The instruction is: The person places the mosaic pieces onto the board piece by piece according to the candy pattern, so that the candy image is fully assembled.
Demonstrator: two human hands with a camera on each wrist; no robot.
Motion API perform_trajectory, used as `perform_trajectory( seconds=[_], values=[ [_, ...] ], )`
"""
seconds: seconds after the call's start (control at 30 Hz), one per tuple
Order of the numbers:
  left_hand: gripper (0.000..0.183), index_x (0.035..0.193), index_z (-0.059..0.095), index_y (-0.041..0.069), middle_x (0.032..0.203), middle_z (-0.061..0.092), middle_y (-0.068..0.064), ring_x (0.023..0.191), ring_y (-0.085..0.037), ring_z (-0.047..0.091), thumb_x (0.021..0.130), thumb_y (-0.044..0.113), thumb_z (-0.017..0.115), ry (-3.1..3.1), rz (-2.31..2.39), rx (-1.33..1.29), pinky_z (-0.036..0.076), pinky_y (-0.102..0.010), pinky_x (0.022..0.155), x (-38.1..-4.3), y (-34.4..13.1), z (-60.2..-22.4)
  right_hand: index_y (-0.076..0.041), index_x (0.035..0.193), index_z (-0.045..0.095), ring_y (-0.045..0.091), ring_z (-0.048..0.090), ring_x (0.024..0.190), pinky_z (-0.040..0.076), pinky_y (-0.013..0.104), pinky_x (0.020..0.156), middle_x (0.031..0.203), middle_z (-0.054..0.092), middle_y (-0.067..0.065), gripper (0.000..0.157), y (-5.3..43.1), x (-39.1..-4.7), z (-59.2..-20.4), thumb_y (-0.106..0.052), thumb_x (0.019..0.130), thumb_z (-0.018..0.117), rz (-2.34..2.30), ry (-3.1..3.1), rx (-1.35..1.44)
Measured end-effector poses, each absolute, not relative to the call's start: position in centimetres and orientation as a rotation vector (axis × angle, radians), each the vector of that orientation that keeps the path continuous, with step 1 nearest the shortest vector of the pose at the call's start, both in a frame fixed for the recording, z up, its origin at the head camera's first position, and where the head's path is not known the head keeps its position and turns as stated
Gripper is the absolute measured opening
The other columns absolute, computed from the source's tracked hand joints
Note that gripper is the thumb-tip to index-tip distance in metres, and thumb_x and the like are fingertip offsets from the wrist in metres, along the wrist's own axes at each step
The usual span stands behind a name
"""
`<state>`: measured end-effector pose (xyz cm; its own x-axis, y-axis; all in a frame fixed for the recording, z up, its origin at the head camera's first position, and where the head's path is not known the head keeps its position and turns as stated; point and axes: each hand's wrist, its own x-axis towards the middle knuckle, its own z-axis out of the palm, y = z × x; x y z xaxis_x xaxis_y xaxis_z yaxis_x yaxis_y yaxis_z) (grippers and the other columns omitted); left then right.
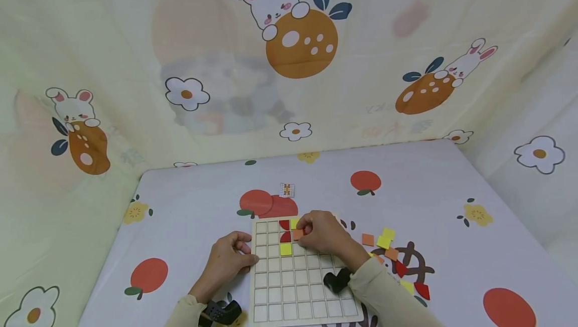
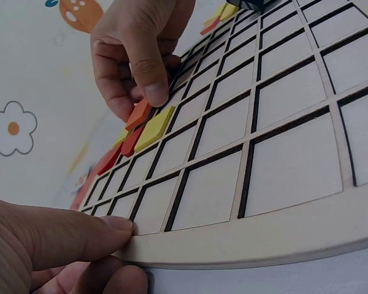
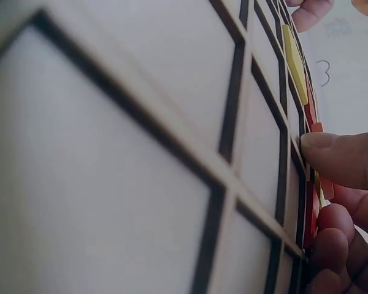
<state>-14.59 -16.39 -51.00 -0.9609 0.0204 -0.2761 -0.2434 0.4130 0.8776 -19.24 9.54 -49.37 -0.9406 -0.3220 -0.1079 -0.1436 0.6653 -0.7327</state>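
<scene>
A pale wooden grid board (image 1: 288, 279) lies on the table, its cells edged by raised strips. My left hand (image 1: 228, 257) grips its left edge, thumb on the rim and fingers curled below, as the left wrist view shows. Over the upper part of the board, my right hand (image 1: 324, 232) pinches an orange square tile (image 1: 297, 234) between thumb and fingers. Left of that tile are two red pieces (image 1: 285, 237) with curved sides. A yellow square tile (image 1: 286, 250) sits just below them, and another yellow tile (image 1: 294, 223) is partly hidden by the right fingers.
Right of the board lie loose pieces: an orange tile (image 1: 368, 239), overlapping yellow tiles (image 1: 384, 242) and a red piece (image 1: 422, 291). A small patterned card (image 1: 287, 190) rests beyond the board. The tablecloth has fruit prints; a printed curtain (image 1: 361, 106) hangs behind.
</scene>
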Motion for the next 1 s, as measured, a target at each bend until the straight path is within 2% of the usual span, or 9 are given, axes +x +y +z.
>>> perform_trajectory(
  seconds=[1.0],
  values=[
    [0.045,0.118,0.066,-0.002,0.087,0.064,-0.007,0.064,-0.015,0.063,0.079,-0.001,0.087,2.426,1.568,-0.192,0.057,-0.027,0.055,-14.53,-16.37,-50.82,-0.009,0.093,0.076,0.016,0.052,0.074,0.043,0.03,0.063,0.074,0.055,-0.001,0.019,9.36,-18.93,-49.16,-0.005,0.079,0.087,-1.184,2.638,-0.334]
  ],
)
